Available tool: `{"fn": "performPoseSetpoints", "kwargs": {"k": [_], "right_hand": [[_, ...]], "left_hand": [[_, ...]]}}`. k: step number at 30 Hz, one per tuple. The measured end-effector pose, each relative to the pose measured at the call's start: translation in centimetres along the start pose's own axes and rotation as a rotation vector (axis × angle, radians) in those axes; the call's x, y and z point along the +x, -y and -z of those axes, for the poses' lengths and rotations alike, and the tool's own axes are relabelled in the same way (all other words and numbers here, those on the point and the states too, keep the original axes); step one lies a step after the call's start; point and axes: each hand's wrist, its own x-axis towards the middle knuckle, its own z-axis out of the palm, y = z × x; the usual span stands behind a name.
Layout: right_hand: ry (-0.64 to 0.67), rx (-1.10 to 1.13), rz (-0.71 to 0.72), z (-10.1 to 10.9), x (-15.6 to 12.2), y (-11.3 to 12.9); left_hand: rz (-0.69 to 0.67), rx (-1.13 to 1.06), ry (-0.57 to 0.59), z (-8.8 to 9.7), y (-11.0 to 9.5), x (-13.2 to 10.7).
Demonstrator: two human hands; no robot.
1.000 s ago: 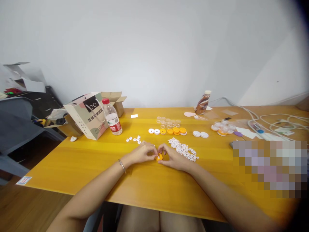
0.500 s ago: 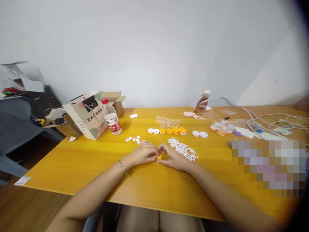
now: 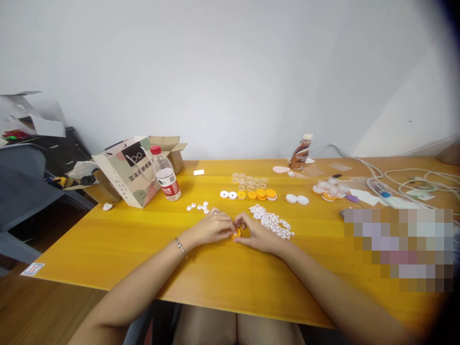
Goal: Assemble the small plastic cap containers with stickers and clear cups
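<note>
Near the middle of the table, my left hand (image 3: pixel 216 227) and my right hand (image 3: pixel 256 233) meet around a small orange round plastic piece (image 3: pixel 236 233). Fingers of both hands are closed on its edges, and they hide part of it. Just beyond my left hand lie several small white knobbed pieces (image 3: pixel 200 207). White lacy plastic parts (image 3: pixel 272 221) lie beside my right hand. Farther back runs a row of white rings (image 3: pixel 228 195) and orange discs (image 3: pixel 261 193), with clear cups (image 3: pixel 249 182) behind them.
Two white discs (image 3: pixel 297 199) and a cluster of clear-topped orange and white pieces (image 3: pixel 329 188) lie to the right. A red-capped water bottle (image 3: pixel 166 175), paper bag (image 3: pixel 125 175) and cardboard box (image 3: pixel 176 155) stand left. A brown bottle (image 3: pixel 301 152) stands at the back, near white cables (image 3: pixel 377 172).
Almost nothing differs. Both hands keep their hold on the orange piece, with only a very slight shift of the fingers and the view.
</note>
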Motion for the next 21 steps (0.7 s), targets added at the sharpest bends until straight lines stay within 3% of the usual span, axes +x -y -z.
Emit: {"fn": "performPoseSetpoints", "kwargs": {"k": [8, 21], "right_hand": [[0.006, 0.0, 0.002, -0.04, 0.02, -0.04], [-0.008, 0.028, -0.003, -0.02, 0.06, -0.01]], "left_hand": [[0.061, -0.002, -0.051, -0.09, -0.35, 0.21], [0.074, -0.031, -0.03, -0.3, -0.39, 0.31]]}}
